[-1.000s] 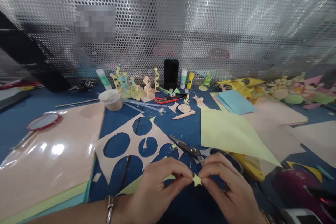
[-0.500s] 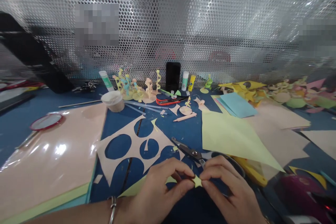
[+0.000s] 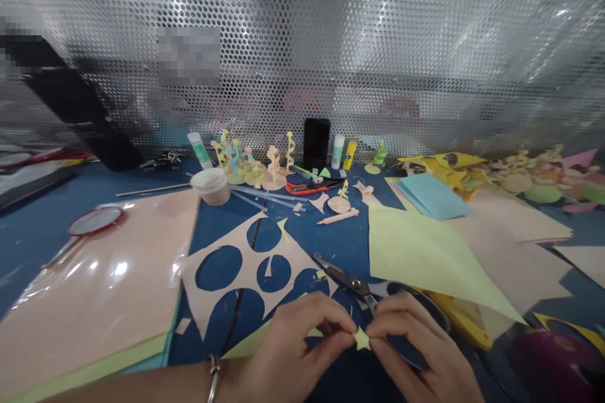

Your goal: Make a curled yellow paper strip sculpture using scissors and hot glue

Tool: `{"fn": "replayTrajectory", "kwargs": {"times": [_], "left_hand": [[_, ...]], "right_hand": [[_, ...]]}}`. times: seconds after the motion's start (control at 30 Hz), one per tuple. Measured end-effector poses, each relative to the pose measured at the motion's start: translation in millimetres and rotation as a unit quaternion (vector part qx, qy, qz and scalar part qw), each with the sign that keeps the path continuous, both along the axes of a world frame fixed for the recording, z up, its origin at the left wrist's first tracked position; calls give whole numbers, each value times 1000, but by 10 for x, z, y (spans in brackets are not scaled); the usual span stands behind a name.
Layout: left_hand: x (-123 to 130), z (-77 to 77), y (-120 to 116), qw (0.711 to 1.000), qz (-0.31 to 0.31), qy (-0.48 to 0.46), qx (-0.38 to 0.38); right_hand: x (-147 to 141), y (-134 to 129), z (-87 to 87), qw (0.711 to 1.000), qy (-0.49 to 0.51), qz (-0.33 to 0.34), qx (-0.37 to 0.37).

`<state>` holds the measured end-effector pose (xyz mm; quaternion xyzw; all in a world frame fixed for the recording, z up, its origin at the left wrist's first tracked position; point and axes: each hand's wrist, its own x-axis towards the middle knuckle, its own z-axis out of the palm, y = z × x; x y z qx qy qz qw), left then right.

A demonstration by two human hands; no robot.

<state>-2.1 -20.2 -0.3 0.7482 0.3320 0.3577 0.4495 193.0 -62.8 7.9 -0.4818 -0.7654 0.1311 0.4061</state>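
Observation:
A small pale-yellow paper star [image 3: 362,339] is pinched between both hands at the bottom of the head view. My left hand [image 3: 302,343] grips one side of it between thumb and forefinger. On the opposite side, the thumb and forefinger of my right hand [image 3: 420,343] are closed on it too. Scissors [image 3: 357,285] lie on the blue table just behind the hands, their handles partly covered by my right hand. Left of them is a pink paper sheet [image 3: 249,271] with round holes cut out. Part of a yellow-green paper piece [image 3: 246,345] shows under my left forearm.
Behind stand a white tub [image 3: 210,186], small paper ornaments [image 3: 235,160], a phone [image 3: 316,143] and glue sticks [image 3: 337,152]. A red cutter [image 3: 307,188] lies before the phone. Yellow-green sheets [image 3: 425,258] spread rightward; plastic-covered pink paper [image 3: 108,277] is at left. A perforated metal panel [image 3: 350,44] closes the back.
The whole scene has shifted slightly right and down as the view moved. Both hands still pinch the star, which shows a little more of its points now.

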Motion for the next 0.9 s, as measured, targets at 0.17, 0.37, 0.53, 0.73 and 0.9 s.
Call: {"fn": "replayTrajectory", "kwargs": {"times": [0.17,0.37,0.53,0.73,0.9], "left_hand": [[39,-6,9,1000,3,-3,20],[51,3,-2,1000,12,1,15],[50,11,-25,1000,17,11,-4],[54,3,-24,1000,9,4,-18],[31,-5,-6,1000,-2,-8,-26]], "right_hand": [[26,-16,-21,1000,-4,-7,12],[15,5,-29,1000,3,-15,20],[12,-17,-26,999,-5,-20,30],[35,-7,-50,998,-18,-16,49],[19,8,-47,999,-13,-12,49]]}}
